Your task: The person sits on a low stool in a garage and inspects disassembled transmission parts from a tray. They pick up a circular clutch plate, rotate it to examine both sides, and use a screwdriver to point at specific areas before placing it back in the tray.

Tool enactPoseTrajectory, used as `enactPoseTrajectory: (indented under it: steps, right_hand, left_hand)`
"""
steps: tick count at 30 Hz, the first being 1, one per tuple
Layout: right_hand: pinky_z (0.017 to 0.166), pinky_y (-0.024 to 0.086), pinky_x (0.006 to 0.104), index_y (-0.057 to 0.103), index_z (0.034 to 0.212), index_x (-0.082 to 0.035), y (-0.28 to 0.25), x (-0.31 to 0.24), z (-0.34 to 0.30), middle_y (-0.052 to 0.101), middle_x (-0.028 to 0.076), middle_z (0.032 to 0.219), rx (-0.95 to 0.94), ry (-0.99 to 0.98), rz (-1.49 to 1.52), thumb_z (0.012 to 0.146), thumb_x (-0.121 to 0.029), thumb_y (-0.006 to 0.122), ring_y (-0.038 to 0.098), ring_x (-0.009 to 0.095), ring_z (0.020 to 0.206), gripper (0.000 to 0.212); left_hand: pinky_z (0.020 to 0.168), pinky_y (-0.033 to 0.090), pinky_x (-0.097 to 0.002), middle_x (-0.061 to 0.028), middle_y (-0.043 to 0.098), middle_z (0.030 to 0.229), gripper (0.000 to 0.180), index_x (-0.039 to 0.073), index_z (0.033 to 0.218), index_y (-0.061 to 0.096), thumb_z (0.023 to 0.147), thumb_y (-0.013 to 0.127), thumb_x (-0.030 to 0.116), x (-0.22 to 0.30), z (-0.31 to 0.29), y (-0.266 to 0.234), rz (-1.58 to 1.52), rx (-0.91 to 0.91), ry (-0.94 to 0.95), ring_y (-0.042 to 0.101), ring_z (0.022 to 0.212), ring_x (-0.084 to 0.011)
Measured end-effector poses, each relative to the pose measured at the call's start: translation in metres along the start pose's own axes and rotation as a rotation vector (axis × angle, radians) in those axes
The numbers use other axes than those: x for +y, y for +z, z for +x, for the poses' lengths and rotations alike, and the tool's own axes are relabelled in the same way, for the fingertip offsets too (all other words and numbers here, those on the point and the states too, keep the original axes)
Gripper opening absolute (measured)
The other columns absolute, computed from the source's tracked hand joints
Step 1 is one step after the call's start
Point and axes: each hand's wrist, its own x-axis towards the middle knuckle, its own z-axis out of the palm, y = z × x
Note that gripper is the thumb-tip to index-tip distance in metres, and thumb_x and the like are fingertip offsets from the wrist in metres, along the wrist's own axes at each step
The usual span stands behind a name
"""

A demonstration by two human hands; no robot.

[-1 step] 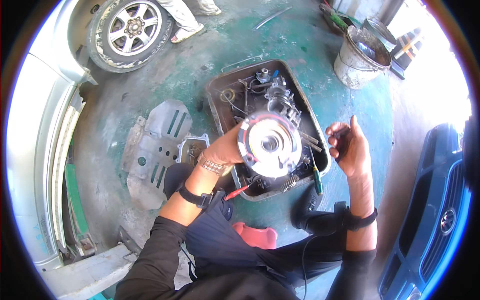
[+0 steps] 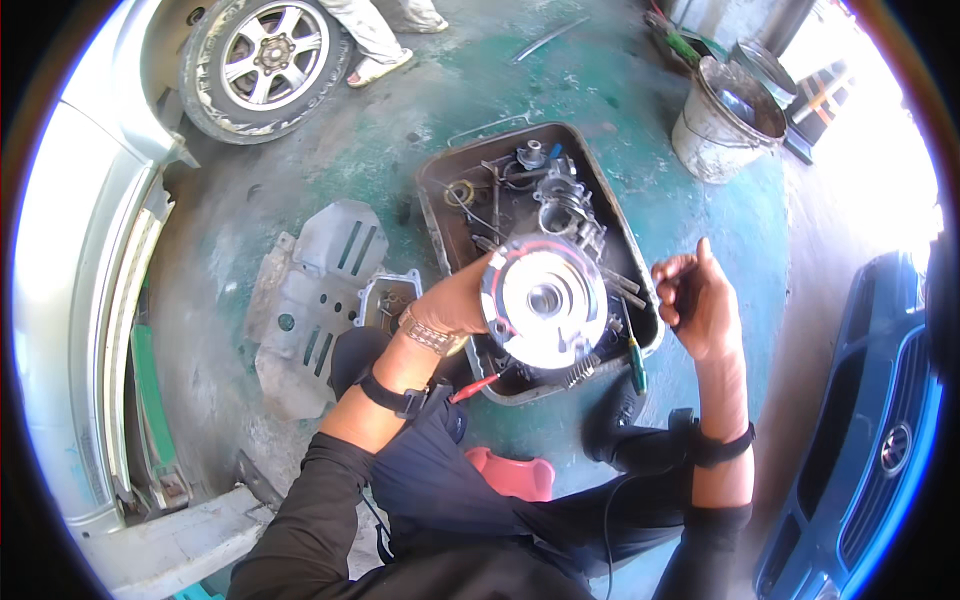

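The left hand [image 2: 455, 300] grips a round metal disc [image 2: 545, 297] by its left edge – fingers curled behind the rim, thumb side toward the camera – and holds it tilted up at the centre of the frame, its shiny face and centre hole toward the viewer. The disc hangs just above a dark tray [image 2: 440, 185] full of greasy parts: a housing [image 2: 562, 205], rods and springs. The right hand [image 2: 692, 298] is raised to the right of the disc, apart from it, fingers curled loosely inward; whether it pinches anything cannot be told. A green-handled screwdriver [image 2: 634, 362] lies at the tray's lower right rim, and a red-tipped tool [image 2: 474, 387] at its lower left. Left of the tray a grey metal plate [image 2: 310, 290] lies on the green floor [image 2: 420, 120]. A car wheel [image 2: 265, 60] sits in the upper left – a person's foot [image 2: 378, 62] just beside it. A bucket [image 2: 722, 122] stands in the upper right, and a blue car [image 2: 870, 450] fills the lower right
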Motion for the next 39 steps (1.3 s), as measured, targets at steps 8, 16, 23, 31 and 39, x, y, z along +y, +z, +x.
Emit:
enactPoseTrajectory:
  steps: [8,16,23,31,39]
  right_hand:
    - [0.041,0.033,0.0228,0.060,0.084,-0.003,0.025,0.018,-0.020,0.062,0.010,0.073,-0.331,0.069,-0.308,0.100,-0.046,0.052,0.045,0.011,0.047,0.046]
    - [0.046,0.033,0.0223,0.061,0.087,-0.005,0.038,0.028,-0.023,0.057,0.001,0.070,-0.339,0.197,-0.374,0.095,-0.041,0.063,0.048,0.008,0.054,0.037]
    - [0.045,0.033,0.0232,0.061,0.091,-0.005,0.031,0.034,-0.019,0.055,0.003,0.070,-0.295,0.223,-0.036,0.092,-0.027,0.068,0.046,0.010,0.051,0.023]
    - [0.047,0.034,0.0227,0.060,0.094,-0.008,0.032,0.040,-0.023,0.062,0.005,0.076,-0.225,0.153,0.149,0.095,-0.025,0.065,0.046,0.009,0.053,0.018]
    - [0.047,0.032,0.0205,0.063,0.088,-0.006,0.037,0.032,-0.028,0.060,0.000,0.073,-0.145,-0.037,-0.575,0.099,-0.033,0.062,0.044,0.005,0.054,0.029]
  left_hand:
    - [0.105,0.045,-0.0294,-0.0120,0.061,0.134,0.068,-0.002,0.142,0.046,0.084,0.077,0.015,-0.008,-0.025,-0.010,0.569,-0.096,0.100,0.059,0.122,-0.0177]
    - [0.104,0.046,-0.0297,-0.0138,0.061,0.133,0.065,-0.002,0.140,0.048,0.088,0.074,0.025,-0.017,-0.020,-0.012,0.667,-0.173,0.091,0.060,0.121,-0.0208]
    - [0.101,0.047,-0.0310,-0.0064,0.064,0.126,0.068,-0.001,0.135,0.052,0.077,0.086,0.010,-0.017,0.006,0.004,0.089,-0.073,0.059,0.059,0.112,-0.0128]
    - [0.102,0.045,-0.0314,-0.0044,0.063,0.123,0.062,0.002,0.133,0.053,0.080,0.083,0.013,0.000,0.018,0.032,0.238,0.099,0.222,0.059,0.111,-0.0134]
    - [0.099,0.048,-0.0317,-0.0064,0.063,0.124,0.069,0.002,0.131,0.050,0.073,0.086,0.008,0.010,0.019,0.040,0.325,0.177,0.240,0.059,0.112,-0.0139]
